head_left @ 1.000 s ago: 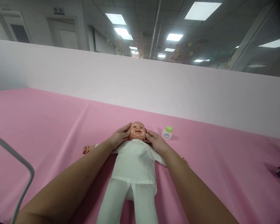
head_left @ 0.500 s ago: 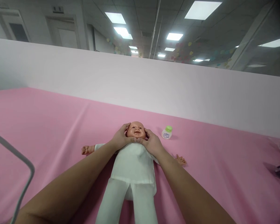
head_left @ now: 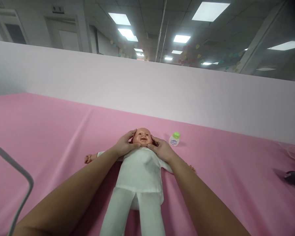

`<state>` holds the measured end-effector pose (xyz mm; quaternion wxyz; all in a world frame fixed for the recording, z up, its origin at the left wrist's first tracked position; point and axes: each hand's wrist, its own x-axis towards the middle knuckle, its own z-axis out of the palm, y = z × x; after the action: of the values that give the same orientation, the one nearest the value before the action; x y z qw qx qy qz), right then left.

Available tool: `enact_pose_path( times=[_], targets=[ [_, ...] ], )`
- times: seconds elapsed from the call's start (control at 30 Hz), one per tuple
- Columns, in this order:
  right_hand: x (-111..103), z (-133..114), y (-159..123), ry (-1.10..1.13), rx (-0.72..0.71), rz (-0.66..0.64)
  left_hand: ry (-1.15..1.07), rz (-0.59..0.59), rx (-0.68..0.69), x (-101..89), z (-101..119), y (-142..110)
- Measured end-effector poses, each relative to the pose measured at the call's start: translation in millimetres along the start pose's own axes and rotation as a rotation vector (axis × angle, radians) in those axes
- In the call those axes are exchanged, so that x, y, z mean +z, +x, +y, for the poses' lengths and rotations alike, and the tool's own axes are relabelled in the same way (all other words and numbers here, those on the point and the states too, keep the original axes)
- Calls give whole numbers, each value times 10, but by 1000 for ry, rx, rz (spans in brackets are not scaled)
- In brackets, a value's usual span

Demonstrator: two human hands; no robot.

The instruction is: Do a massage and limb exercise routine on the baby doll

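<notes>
Clasping with left hand [head_left: 125, 144] and right hand [head_left: 163, 150], equally near, opposite sides of the bald, tan plastic head [head_left: 143, 135] of a white-clothed baby doll [head_left: 140, 173], lying face-up on creased pink sheeting [head_left: 54, 127] and lengthwise from that head down between both forearms [head_left: 75, 185].

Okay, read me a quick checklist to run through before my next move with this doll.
1. Left hand against one side of the doll's head: ok.
2. Right hand against the other side: ok.
3. Doll face up on the pink surface: ok.
4. Bottle apart from both hands: ok.
5. Green cap on the bottle: ok; whether tightly closed, cannot tell.
6. How firmly the fingers press: cannot tell.
</notes>
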<state>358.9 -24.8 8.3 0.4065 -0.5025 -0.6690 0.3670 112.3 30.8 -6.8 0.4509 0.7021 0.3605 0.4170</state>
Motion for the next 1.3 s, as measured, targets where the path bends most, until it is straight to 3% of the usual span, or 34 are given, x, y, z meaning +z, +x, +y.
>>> enact_pose_path(
  times=[0.23, 0.4, 0.53, 0.63, 0.8, 0.9, 0.97, 1.07, 1.13, 1.2, 1.3],
  targets=[
    [-130, 76, 16, 47, 2, -84, -212, -155, 7, -105, 51, 7],
    [-125, 34, -5, 12, 22, -57, -362, -123, -79, -34, 146, -6],
    [-102, -14, -24, 16, 14, -24, -333, -60, -85, -13, 164, -17],
    [-118, -19, -19, -37, 18, 3, -132, -48, -18, -19, 241, -46],
    [-264, -31, 21, -184, 95, 66, 440, -7, 151, 92, 707, -152],
    [-433, -77, 31, -219, 115, 143, 506, -106, 254, 254, 1072, -222],
    [-583, -108, 21, -256, 109, 221, 464, -107, 252, 377, 1281, -233],
    [-845, -115, -9, -357, 112, 371, 280, -57, 144, 585, 1510, -130],
    [-1003, -79, -24, -426, 133, 461, 124, -101, 21, 760, 1602, 29],
    [-1112, -9, -26, -482, 153, 518, 9, -166, -130, 960, 1642, 223],
    [-1151, 151, -11, -546, 142, 515, -160, -149, -439, 1256, 1627, 465]
  ],
)
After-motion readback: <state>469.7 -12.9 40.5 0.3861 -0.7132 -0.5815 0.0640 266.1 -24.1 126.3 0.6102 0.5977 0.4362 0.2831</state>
